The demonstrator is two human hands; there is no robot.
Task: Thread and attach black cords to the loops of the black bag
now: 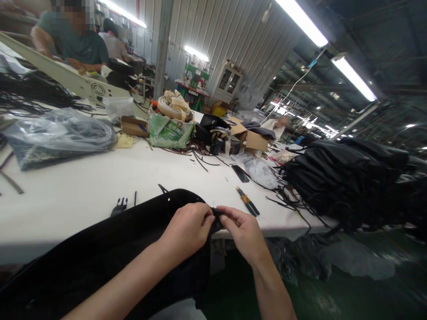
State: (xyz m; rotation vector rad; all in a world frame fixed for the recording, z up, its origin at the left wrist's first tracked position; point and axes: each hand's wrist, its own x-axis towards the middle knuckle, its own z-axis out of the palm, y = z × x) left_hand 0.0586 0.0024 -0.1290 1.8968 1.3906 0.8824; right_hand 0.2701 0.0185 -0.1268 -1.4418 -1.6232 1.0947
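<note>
A large piece of black material (110, 249), perhaps leather, hangs over the table's front edge, its far rim curving up onto the white top. My left hand (190, 224) is closed on its right end, thumb against the curled fingers. Close beside it, my right hand (240, 226) pinches the same black end between thumb and fingertips. What lies right between the two hands is too dark and small to make out. Beyond the material lies a black plastic side-release buckle (119, 206). Pliers with dark handles (247, 201) rest to the right of my hands.
A phone (240, 173) lies behind the pliers. A tall heap of black bags or material (347, 178) fills the right side. Further back stand a green box of webbing rolls (171, 131) and cardboard boxes (255, 140). Clear plastic bags (60, 133) lie left; co-workers sit beyond.
</note>
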